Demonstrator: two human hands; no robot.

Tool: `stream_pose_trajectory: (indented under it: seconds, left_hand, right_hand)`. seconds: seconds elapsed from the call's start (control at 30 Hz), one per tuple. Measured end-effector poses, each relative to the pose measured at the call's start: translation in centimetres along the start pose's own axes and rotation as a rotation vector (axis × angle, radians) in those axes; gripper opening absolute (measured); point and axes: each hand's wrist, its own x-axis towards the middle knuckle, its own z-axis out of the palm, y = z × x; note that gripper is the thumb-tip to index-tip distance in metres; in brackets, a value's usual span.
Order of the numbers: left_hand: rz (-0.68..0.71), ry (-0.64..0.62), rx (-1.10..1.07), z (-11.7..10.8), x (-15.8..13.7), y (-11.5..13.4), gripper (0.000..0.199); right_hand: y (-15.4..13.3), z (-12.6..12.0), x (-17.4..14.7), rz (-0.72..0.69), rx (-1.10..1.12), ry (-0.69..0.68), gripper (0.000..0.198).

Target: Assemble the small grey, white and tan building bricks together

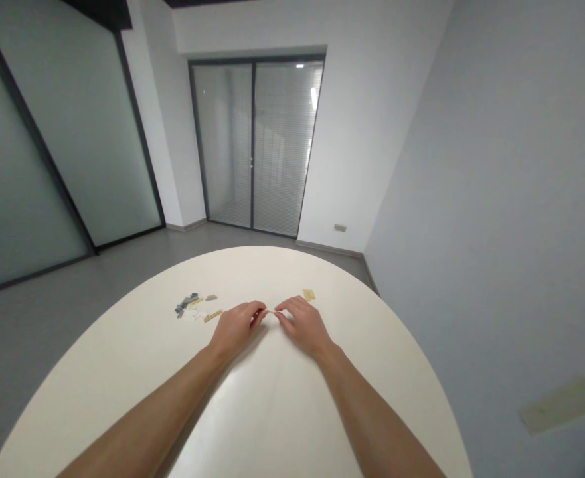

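Observation:
Over the middle of the round table, my left hand (238, 324) and my right hand (303, 324) are close together, fingertips pinched. A small, thin whitish piece (271, 311) spans the gap between them, one end in each pinch; its exact kind is too small to make out. To the left of my left hand lies a loose cluster of small grey pieces (186, 303) and white pieces (197, 315), which look like toy building bricks. A long tan piece (213, 316) lies right beside my left wrist. Just beyond my right hand is a flat tan piece (309, 294).
The white round table (252, 425) curves away on both sides. A short grey and tan piece (211, 297) lies behind the cluster. Farther off are a glass door (252, 146), frosted panels (87, 133) at left and a plain wall (511, 199) at right.

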Motion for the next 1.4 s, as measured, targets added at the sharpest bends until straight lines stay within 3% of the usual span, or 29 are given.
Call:
stream_pose_trajectory:
  seconds: [1.4]
  left_hand:
    - [0.112, 0.052, -0.037, 0.54, -0.13, -0.29, 0.015]
  right_hand:
    - [0.08, 0.12, -0.03, 0.013, 0.014, -0.03, 0.003]
